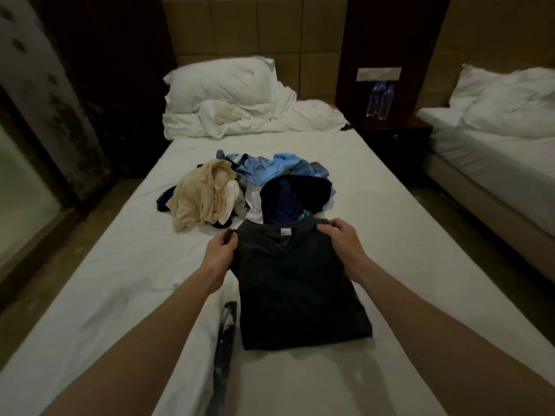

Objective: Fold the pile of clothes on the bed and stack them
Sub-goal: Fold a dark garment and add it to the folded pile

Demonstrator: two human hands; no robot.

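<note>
A person's left hand (220, 250) and right hand (341, 235) each pinch a shoulder corner of a dark charcoal cotton T-shirt (300, 289), narrowed to a long panel and lying flat on the white-sheeted bed (105, 295), a hold that appears meant to keep its top edge square for the next fold. Just beyond its collar waits the unfolded pile of beige, light-blue and navy clothes (240, 187), with no finished stack yet visible.
</note>
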